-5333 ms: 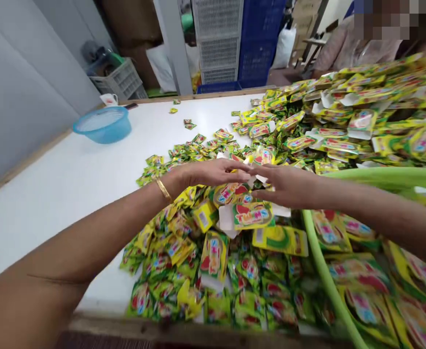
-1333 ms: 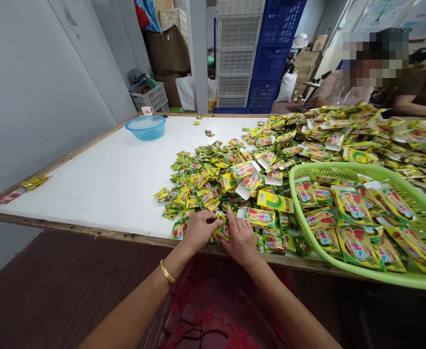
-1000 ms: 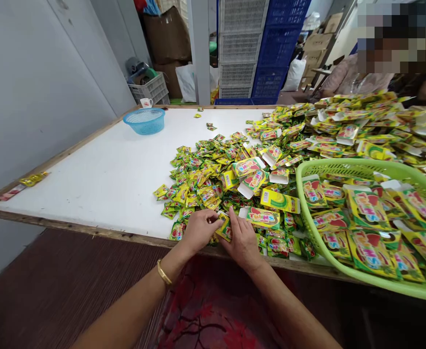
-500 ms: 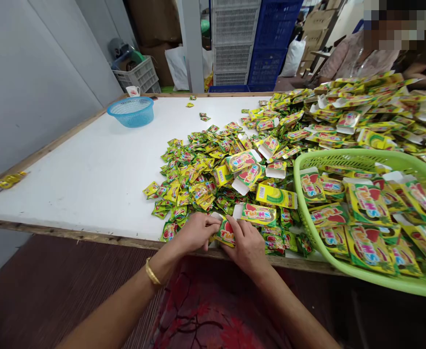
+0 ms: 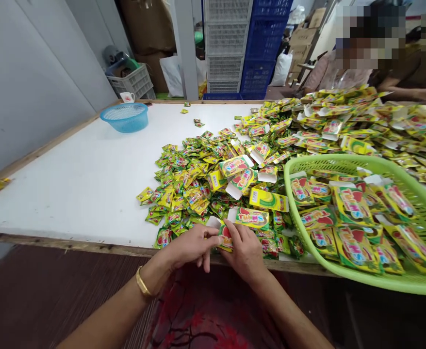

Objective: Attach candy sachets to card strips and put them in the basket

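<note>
Head view, box: the small printed box [image 5: 226,238] is between the hands at the table's [image 5: 71,174] near edge, its white flap [image 5: 213,222] showing.
Right hand: right hand [image 5: 248,252] has thumb and fingers clamped on the box.
Left hand: left hand [image 5: 189,246] has thumb and forefinger close together by the flap end, lower fingers loose – I can't tell whether they pinch it.
Handling: probably light, thin card, a bit slick and easily crushed – best held by the long sides, gently.
Around it: small packets [image 5: 174,203] beside; green basket [image 5: 366,283] of boxes to the right.
Since the last frame: the left hand's lower fingers show more clearly below; the green basket's boxes look unchanged.
</note>
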The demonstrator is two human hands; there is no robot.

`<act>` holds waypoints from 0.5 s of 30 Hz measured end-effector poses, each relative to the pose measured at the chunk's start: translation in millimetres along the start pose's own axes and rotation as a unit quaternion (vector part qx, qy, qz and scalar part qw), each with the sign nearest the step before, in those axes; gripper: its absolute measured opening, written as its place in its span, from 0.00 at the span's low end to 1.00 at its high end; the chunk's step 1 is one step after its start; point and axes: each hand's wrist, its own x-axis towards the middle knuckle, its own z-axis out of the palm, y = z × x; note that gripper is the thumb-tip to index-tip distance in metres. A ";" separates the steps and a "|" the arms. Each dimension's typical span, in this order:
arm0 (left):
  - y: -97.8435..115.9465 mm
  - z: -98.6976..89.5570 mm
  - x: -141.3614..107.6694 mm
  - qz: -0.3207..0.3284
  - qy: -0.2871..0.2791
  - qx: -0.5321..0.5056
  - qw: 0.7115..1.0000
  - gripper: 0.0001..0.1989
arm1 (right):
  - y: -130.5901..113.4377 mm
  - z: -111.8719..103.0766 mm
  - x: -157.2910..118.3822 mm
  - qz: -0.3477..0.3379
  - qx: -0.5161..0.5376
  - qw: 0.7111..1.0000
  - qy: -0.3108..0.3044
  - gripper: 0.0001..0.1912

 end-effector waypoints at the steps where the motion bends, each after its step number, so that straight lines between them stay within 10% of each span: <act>1: 4.0 -1.1 -4.3 0.009 -0.007 -0.014 1.000 0.16 | 2.5 -5.4 1.4 -0.007 -0.010 1.000 0.010 0.24; 6: 11.2 -32.6 -14.4 0.098 0.193 -0.060 0.974 0.21 | 67.8 -70.4 24.6 0.058 -0.171 0.979 0.091 0.27; 10: -10.9 -66.6 8.1 0.106 0.415 0.147 0.892 0.12 | 131.1 -135.4 53.3 0.192 -0.279 0.930 0.143 0.42; 15: -27.6 -73.7 47.4 0.149 0.419 0.467 0.764 0.17 | 92.0 -116.4 57.0 0.059 -0.204 0.967 0.142 0.34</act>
